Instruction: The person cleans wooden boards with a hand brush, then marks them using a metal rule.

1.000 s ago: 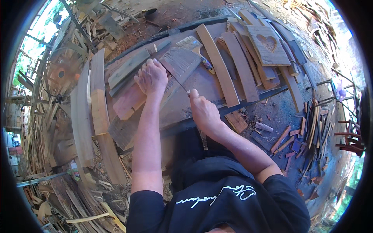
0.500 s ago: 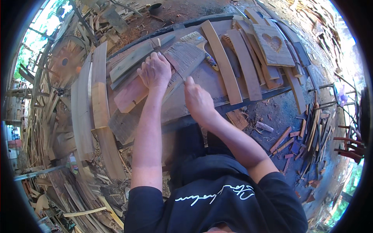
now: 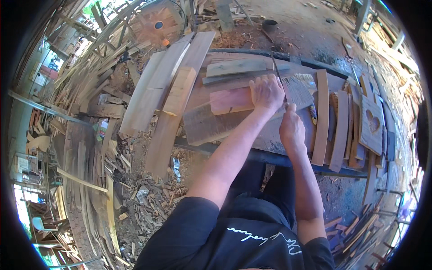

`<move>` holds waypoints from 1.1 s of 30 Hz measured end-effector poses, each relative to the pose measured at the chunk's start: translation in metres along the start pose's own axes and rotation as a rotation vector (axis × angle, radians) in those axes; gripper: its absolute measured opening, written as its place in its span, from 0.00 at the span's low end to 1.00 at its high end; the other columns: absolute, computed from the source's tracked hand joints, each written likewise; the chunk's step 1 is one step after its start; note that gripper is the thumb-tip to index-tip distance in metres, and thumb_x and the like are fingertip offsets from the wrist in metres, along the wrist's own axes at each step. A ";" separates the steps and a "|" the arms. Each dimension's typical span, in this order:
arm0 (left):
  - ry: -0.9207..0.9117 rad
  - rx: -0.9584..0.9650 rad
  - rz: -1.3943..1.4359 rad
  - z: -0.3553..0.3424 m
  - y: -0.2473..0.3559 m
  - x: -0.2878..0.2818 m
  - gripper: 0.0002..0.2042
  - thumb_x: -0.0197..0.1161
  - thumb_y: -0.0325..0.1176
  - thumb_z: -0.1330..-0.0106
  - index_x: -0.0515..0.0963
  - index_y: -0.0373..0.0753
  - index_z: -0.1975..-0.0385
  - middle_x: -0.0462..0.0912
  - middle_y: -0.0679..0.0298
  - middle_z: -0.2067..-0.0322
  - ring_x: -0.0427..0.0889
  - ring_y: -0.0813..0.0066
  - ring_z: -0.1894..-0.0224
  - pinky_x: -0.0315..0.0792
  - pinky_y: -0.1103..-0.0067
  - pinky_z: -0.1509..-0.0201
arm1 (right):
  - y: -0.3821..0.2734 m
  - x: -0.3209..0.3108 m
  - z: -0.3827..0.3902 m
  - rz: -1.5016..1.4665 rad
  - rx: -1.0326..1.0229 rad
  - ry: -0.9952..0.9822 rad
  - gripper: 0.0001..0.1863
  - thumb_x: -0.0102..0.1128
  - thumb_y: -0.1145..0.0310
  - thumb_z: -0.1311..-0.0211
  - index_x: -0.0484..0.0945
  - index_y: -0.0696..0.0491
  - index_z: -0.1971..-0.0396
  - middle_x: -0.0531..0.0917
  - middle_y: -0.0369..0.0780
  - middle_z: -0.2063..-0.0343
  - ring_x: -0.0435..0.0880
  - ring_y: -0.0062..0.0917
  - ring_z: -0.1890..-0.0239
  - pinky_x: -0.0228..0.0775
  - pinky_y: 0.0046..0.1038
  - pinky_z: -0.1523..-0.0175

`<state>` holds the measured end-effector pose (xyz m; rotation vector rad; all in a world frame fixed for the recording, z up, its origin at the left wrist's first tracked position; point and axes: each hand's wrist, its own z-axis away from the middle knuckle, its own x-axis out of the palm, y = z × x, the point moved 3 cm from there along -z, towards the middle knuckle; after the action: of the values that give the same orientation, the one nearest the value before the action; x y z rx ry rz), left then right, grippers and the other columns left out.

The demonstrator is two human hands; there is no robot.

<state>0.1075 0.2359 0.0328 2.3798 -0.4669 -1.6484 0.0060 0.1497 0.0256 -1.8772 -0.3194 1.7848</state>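
My left hand (image 3: 267, 93) presses down on the end of a pinkish wood block (image 3: 231, 100), its fingers curled over the edge. My right hand (image 3: 292, 128) is closed round the near end of a long, thin, dark blade-like tool (image 3: 275, 66). That tool runs away from me past the left hand's fingertips, along the block's right end; its exact kind cannot be made out. Beneath and right of it lies a grey, rough-grained board (image 3: 299, 94). A brush (image 3: 313, 113) with a colourful handle lies beside that board, partly covered.
Long planks (image 3: 148, 90) and a squared piece (image 3: 180, 90) lie left of the bench. Curved slats (image 3: 320, 117) and a board with a heart-shaped hollow (image 3: 372, 121) rest at the right. Wood scraps (image 3: 153, 198) litter the ground; a dark bowl (image 3: 270, 24) sits beyond the bench.
The view has turned leftward, so bench and hands appear farther right. My left hand still presses the pinkish block, and my right hand keeps its grip on the thin tool.
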 end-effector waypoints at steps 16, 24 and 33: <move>0.024 -0.013 0.006 0.000 -0.006 -0.002 0.11 0.49 0.38 0.33 0.78 0.42 0.69 0.83 0.58 0.66 0.80 0.60 0.59 0.65 0.62 0.51 | 0.008 -0.005 0.040 0.028 0.022 -0.055 0.06 0.42 0.72 0.31 0.62 0.58 0.59 0.81 0.59 0.71 0.82 0.54 0.64 0.73 0.50 0.60; 0.036 0.000 0.044 0.000 0.000 0.002 0.11 0.49 0.39 0.33 0.78 0.41 0.69 0.82 0.56 0.67 0.79 0.61 0.59 0.64 0.63 0.51 | 0.003 -0.001 0.002 0.042 -0.003 -0.013 0.07 0.41 0.72 0.32 0.63 0.58 0.57 0.81 0.60 0.69 0.82 0.54 0.62 0.72 0.52 0.58; 0.040 0.009 0.057 0.000 0.002 -0.001 0.12 0.48 0.38 0.32 0.77 0.40 0.69 0.82 0.56 0.66 0.79 0.60 0.59 0.64 0.63 0.50 | 0.002 0.000 -0.004 0.001 -0.041 0.037 0.07 0.43 0.72 0.31 0.62 0.56 0.57 0.81 0.60 0.69 0.81 0.57 0.62 0.70 0.54 0.57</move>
<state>0.1073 0.2344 0.0343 2.3786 -0.5308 -1.5753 0.0096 0.1472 0.0242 -1.9366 -0.3441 1.7545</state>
